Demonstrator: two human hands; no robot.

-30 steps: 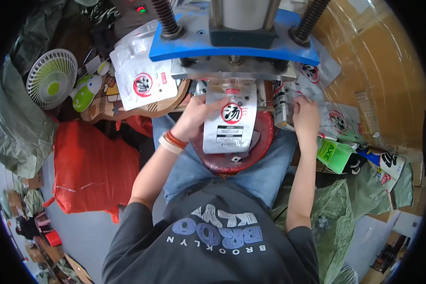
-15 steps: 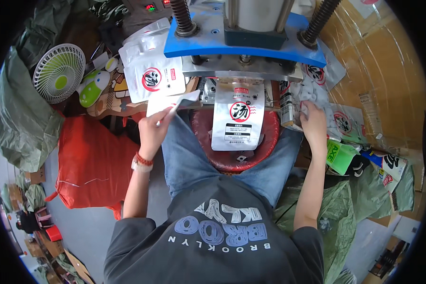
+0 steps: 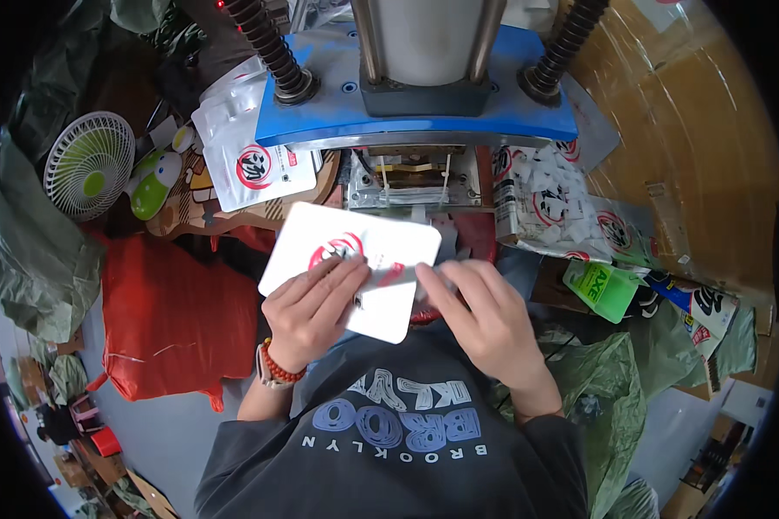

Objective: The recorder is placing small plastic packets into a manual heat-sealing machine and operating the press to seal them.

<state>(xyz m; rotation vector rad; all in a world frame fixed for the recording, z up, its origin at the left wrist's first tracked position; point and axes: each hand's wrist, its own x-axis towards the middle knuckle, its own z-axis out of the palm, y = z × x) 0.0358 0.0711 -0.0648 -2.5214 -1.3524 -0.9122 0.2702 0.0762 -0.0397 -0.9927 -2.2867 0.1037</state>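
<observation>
A flat white pouch with a red ring mark lies tilted in front of my chest. My left hand is closed on it, its fingers spread across the printed face. At the pouch's right edge is my right hand, fingers bent and index fingertip against or very near the edge. Whatever the right fingers may pinch is hidden. Beyond both hands stands a press with a blue plate and a metal fixture beneath it. A red tub shows partly behind the hands.
Printed silver pouches lie on a wooden board at left, near a fan. Small white pieces are heaped at right, beside a green container. A red sack sits at left, a cardboard wall at right.
My left hand has brought the pouch from the left to the middle. My right hand has left the white pieces and come to the pouch. The pouch hanging at the press is no longer seen there.
</observation>
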